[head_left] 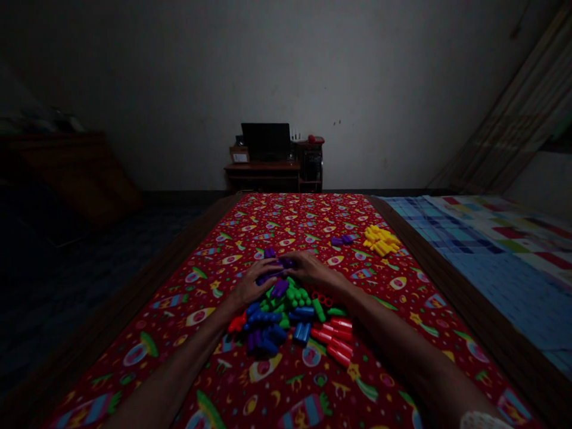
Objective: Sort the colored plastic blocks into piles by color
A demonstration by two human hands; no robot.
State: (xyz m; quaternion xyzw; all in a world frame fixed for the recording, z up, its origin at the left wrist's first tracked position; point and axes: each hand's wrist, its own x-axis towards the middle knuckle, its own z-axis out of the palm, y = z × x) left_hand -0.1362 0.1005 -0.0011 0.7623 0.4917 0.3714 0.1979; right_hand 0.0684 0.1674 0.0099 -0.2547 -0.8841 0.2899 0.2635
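My left hand (250, 285) curves round the left side of some purple plastic toy pieces (273, 269), its thumb apart from its fingers. From the other side my right hand (309, 268) curls over the same purple pieces, fingertips partly hidden. Between them the hands cup the group. Just in front lies a heap of green pieces (297, 294), with another purple piece (280, 289) on top. Blue pieces (263, 325) lie close to my left wrist. Red pieces (335, 339) are spread below my right forearm, and a smaller red piece (237, 323) is at the left.
A pile of yellow pieces (381, 239) sits at the right, with purple pieces (342, 240) beside it. The red patterned cloth (214, 381) covers the surface. Beyond stand a desk (263, 171) with a monitor (266, 141). Blue checked bedding (429, 238) lies at right.
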